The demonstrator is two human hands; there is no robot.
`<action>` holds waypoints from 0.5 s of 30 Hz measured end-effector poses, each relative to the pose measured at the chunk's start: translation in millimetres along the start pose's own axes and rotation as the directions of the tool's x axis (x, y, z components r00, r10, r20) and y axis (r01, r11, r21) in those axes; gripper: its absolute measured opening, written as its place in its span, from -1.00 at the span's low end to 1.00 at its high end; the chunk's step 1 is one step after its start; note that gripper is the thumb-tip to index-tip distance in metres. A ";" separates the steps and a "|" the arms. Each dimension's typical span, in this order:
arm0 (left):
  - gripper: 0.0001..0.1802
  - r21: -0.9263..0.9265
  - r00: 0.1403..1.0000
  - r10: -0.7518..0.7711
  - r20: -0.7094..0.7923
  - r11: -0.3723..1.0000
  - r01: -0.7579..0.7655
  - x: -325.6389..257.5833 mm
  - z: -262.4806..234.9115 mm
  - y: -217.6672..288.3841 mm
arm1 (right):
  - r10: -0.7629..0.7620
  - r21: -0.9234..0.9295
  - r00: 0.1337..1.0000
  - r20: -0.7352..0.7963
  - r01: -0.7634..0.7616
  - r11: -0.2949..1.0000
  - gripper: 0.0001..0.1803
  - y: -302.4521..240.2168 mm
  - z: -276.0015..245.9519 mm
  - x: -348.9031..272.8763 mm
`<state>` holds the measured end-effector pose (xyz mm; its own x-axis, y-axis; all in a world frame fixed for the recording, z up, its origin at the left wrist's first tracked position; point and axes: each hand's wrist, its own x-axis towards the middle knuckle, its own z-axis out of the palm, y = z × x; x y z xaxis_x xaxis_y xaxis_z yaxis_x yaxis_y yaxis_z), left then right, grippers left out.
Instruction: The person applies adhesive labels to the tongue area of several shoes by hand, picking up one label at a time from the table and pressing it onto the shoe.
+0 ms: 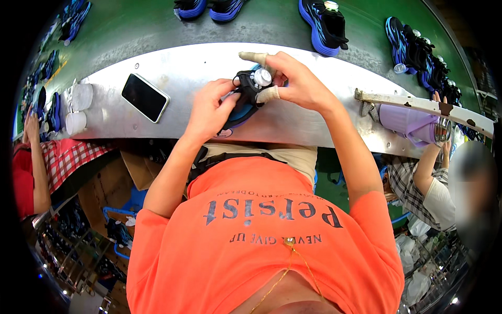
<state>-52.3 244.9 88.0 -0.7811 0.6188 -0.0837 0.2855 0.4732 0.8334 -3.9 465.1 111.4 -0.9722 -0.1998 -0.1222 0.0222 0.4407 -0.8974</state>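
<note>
Upper centre: my left hand (pixel 212 107) pinches a black-and-blue sneaker (pixel 244 108), my right hand (pixel 299 81) clasping it around a white roundish piece (pixel 262 78); seemingly I adjust its upper (pixel 246 83), which next calls for steady bracing.

A curved silver metal desk (pixel 183 70) lies beneath the left hand (pixel 210 107); beyond it stretches a long green surface (pixel 141 26), rightward a chipped white metal bar (pixel 410 101).
</note>
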 end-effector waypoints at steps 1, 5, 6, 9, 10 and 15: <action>-0.74 0.043 1.000 0.004 0.017 0.999 -0.005 0.8 2.0 3.3 | -0.001 -0.027 1.000 0.022 0.002 1.000 -0.23 -0.3 -0.7 3.8; -0.77 -0.219 0.977 -0.124 -0.173 0.972 0.085 1.3 17.6 -9.1 | -0.185 -0.360 0.982 0.032 0.184 0.915 -0.45 -6.2 13.7 -10.4; -0.78 -0.265 0.974 -0.174 -0.148 0.955 0.131 2.0 17.7 -5.6 | -0.180 -0.384 0.982 0.050 0.185 0.905 -0.46 -7.3 14.9 -16.5; -0.80 -0.249 0.963 -0.119 -0.240 0.967 0.057 6.1 16.7 0.3 | -0.100 -0.407 0.992 0.071 0.120 0.905 -0.49 -9.0 11.6 -16.0; -0.80 -0.321 0.963 -0.230 -0.142 0.931 0.174 1.8 13.4 4.4 | -0.097 -0.385 0.993 0.064 0.114 0.916 -0.49 -11.3 9.2 -14.2; -0.73 -0.219 0.891 -0.311 0.331 0.893 0.393 -5.8 -10.1 30.5 | -0.023 -0.127 1.000 0.018 0.026 0.992 -0.42 -11.8 8.7 -19.4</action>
<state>-44.6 249.3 119.4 -0.6009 0.6118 -0.5145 -0.1734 0.5285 0.8310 16.7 456.2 120.6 -0.9681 -0.2258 -0.1087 -0.0324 0.5428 -0.8393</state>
